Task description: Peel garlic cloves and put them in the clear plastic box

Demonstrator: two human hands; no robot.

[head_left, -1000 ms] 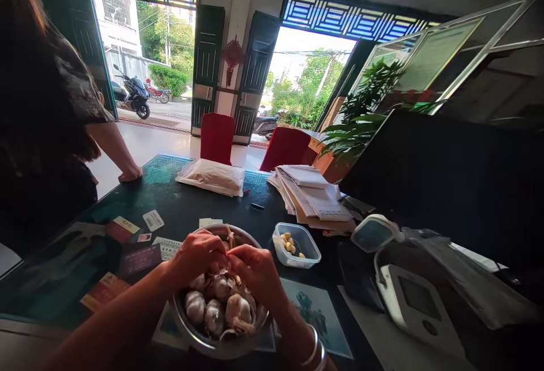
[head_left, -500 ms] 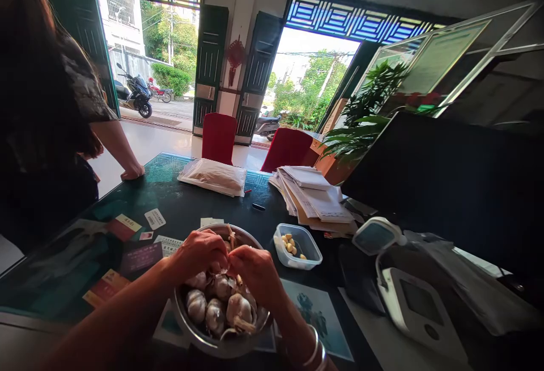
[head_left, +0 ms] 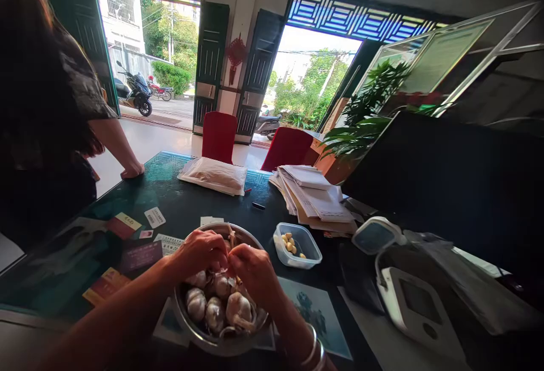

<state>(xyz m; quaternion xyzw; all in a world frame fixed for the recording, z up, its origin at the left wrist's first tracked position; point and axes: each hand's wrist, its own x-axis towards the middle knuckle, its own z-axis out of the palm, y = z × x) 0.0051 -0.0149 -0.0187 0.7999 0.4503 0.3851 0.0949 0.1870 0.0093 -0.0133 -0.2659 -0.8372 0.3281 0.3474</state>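
Note:
A round metal bowl (head_left: pixel 187 325) holds several whole garlic bulbs (head_left: pixel 215 314). Over its far part, my left hand (head_left: pixel 207 252) and my right hand (head_left: pixel 250 266) meet at the fingertips. Both are closed in a pinch on something small, mostly hidden by the fingers. Pale bits of skin show just under them. Silver bangles circle my right wrist. Right of the bowl stands a clear plastic box (head_left: pixel 312 260) with several peeled cloves (head_left: pixel 289 244) in it.
A paper stack (head_left: pixel 314 195) and a plastic-wrapped packet (head_left: pixel 216 175) lie farther back. Cards (head_left: pixel 142 255) are spread at the left. A white device (head_left: pixel 420 308) and a dark monitor (head_left: pixel 446 190) stand at the right. A person's hand (head_left: pixel 132 170) rests on the far left table edge.
My fingers have shifted only slightly over the bowl and remain pinched together. The box and the garlic bulbs look the same.

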